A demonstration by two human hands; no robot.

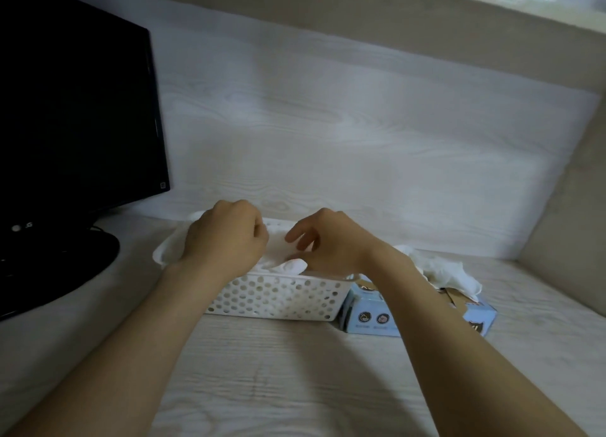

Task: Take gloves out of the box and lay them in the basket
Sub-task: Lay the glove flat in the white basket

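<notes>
I have both hands over the basket (272, 297), and I judge they are settling a glove (292, 266) flat inside it. My left hand (226, 236) is curled with its fingertips hidden, so I cannot tell whether it pinches the glove. My right hand (331, 240) hangs loose-fingered, gripping nothing. The box (370, 315) sits under my right forearm, its gloves (442, 269) sticking out, handy for the next pull.

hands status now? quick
Left hand: fingers curled on a glove in the basket.
Right hand: open, fingers loose over the basket, holding nothing visible.
</notes>
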